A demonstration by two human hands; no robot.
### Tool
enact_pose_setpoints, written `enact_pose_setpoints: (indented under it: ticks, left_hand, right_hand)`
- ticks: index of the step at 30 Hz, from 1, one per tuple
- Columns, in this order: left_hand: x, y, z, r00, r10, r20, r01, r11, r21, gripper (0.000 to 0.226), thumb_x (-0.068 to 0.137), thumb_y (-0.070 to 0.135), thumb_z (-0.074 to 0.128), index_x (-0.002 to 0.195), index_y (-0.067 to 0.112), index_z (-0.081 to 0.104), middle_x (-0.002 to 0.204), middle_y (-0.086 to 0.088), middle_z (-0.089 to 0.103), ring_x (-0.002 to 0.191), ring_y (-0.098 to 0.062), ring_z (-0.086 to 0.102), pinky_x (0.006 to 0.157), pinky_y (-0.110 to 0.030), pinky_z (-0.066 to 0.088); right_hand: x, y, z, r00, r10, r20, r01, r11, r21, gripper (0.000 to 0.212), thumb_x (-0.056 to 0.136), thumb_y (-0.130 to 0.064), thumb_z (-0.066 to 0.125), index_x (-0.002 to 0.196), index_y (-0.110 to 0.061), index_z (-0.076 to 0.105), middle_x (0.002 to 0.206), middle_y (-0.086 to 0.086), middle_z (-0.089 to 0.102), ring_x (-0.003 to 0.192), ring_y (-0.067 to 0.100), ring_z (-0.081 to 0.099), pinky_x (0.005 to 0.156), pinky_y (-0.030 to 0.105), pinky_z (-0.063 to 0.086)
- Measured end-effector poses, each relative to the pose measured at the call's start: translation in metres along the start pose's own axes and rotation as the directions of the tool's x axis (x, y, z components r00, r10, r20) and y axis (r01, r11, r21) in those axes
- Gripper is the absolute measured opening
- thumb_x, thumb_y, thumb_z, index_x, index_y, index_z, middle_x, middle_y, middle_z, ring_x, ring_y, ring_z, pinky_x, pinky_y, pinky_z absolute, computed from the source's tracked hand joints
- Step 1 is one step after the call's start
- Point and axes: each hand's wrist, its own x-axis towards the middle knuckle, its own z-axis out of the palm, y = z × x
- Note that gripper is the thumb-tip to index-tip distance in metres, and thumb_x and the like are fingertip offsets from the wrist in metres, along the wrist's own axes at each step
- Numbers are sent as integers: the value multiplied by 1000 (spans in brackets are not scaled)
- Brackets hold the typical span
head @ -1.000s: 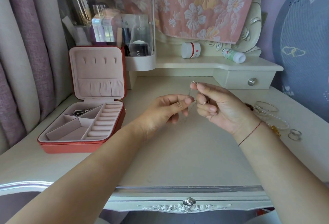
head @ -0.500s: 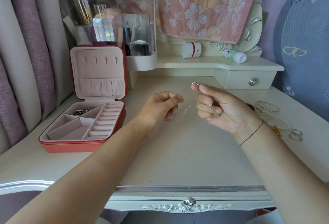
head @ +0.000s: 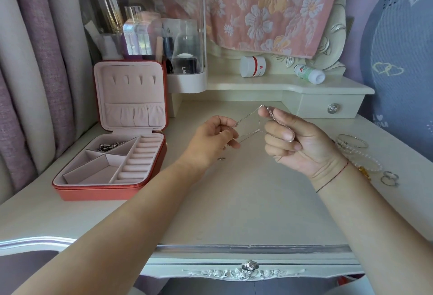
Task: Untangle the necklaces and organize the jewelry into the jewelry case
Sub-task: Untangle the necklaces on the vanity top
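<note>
Over the middle of the dressing table, both hands hold a thin silver necklace point(head: 248, 116) stretched between them. My left hand point(head: 214, 139) pinches one end with curled fingers. My right hand point(head: 295, 141) grips the other part, the chain running over its fingers and up to the thumb tip. Two strands span the gap. A red jewelry case point(head: 112, 187) stands open at the left, lid upright, with a small silver piece point(head: 109, 146) in its back compartment. Bracelets point(head: 351, 144) and rings point(head: 390, 178) lie at the right.
A clear cosmetics box point(head: 187, 37) stands behind the case. A white jar point(head: 253, 66) and a tipped bottle point(head: 309, 74) sit on the raised shelf with a small drawer point(head: 332, 108). Curtains hang at the left. A small silver bit point(head: 221, 158) lies on the table under my left hand.
My hands have drawn apart, the left moving left, and the necklace now stretches in two strands between them instead of being bunched at the fingertips.
</note>
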Motion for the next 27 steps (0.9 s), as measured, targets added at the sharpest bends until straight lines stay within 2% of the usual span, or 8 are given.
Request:
enact_pose_setpoints:
  ticks: [3,6,12,15,19,22,24,27]
  left_hand:
    - [-2,2,1,999,1,36,1,999,-37,26,88,-6,46,106,11,56,89,1,62,72,-9,68,65,-16,42]
    - [-4,3,1,996,-23,87,29,998,-61,38,66,6,51,102,16,59,88,7,65,87,-19,69,76,-30,43]
    - [-5,6,0,986,-60,157,96,968,-231,61,47,-6,39,103,7,58,93,-5,64,90,-22,69,83,-29,55]
    - [-5,3,0,980,-62,188,104,970,-220,61,48,-11,37,103,6,59,99,-8,65,95,-24,68,88,-34,55]
    - [-4,-1,-3,984,-58,169,80,988,-130,52,70,-22,33,98,9,63,109,-10,64,98,-19,66,83,-30,55]
    - [-5,0,-5,990,-47,135,54,997,-49,44,64,-4,42,93,15,68,107,-3,68,88,-9,65,74,-23,47]
    - [-6,2,-4,990,-40,136,46,998,-42,45,60,6,46,96,20,70,108,0,70,91,-8,65,79,-25,45]
    - [-6,3,-4,982,-1,189,19,996,-92,43,69,14,55,109,22,69,114,2,71,103,-9,65,91,-25,46]
  right_hand:
    - [2,1,-1,999,-7,-40,9,999,32,25,73,-27,75,94,-15,73,47,-9,47,37,5,19,36,13,26]
    - [2,1,-2,996,-11,-83,16,999,49,25,72,-26,74,94,-14,72,47,-9,46,37,5,18,35,13,26]
    - [2,-2,-6,999,-20,-51,26,994,106,46,75,-18,72,119,-10,63,46,-9,45,37,6,19,35,15,24]
    - [1,-3,-6,999,-31,-42,35,994,102,43,77,-18,69,119,-10,63,45,-8,44,37,6,19,36,15,24]
    - [0,-3,-5,993,-60,-97,65,997,48,31,84,-19,59,114,-11,64,44,-9,40,35,5,22,36,16,22]
    - [1,-4,-1,977,-67,-203,58,997,-50,28,89,-21,44,108,-11,62,42,-9,34,32,2,26,35,16,18]
    - [1,-3,0,973,-41,-226,27,997,-68,29,90,-21,42,105,-9,64,41,-9,33,31,1,24,35,16,17]
    - [0,0,2,981,57,-188,-70,995,-66,34,91,-24,41,99,-9,70,41,-8,34,35,4,15,35,16,17]
